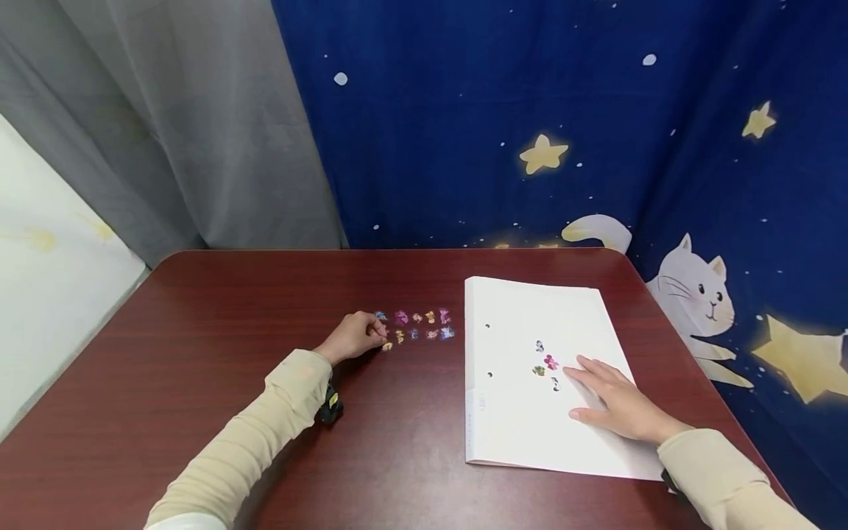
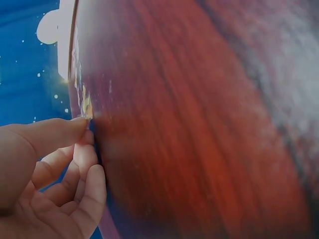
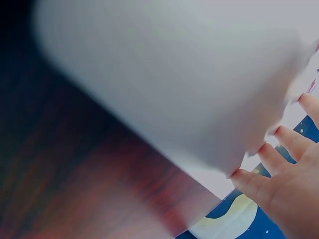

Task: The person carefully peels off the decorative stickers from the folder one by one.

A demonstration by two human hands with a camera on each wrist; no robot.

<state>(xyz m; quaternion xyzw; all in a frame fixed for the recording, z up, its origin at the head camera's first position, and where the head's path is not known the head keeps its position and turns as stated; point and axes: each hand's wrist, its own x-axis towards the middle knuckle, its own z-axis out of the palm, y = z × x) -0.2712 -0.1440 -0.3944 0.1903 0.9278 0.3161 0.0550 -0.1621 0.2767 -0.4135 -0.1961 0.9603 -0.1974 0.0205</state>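
My left hand (image 1: 356, 337) is at the left end of two rows of small colourful stickers (image 1: 414, 334) on the dark red-brown table. Its thumb and index finger pinch a small yellow sticker (image 2: 87, 107) at the tabletop, while the other fingers curl loosely beneath. My right hand (image 1: 612, 405) rests on a white folder (image 1: 530, 427), fingers spread and straight. By its fingertips lie a pink sticker (image 1: 551, 361), an olive-green sticker (image 1: 539, 371) and two pale ones on the white surface.
Two dark holes show along the folder's left side, next to its spine (image 1: 472, 412). Behind the table (image 1: 265, 280) hang a grey curtain (image 1: 199, 132) and a blue curtain (image 1: 457, 125) with stars and a white cat. A white panel (image 1: 53, 258) stands at the left.
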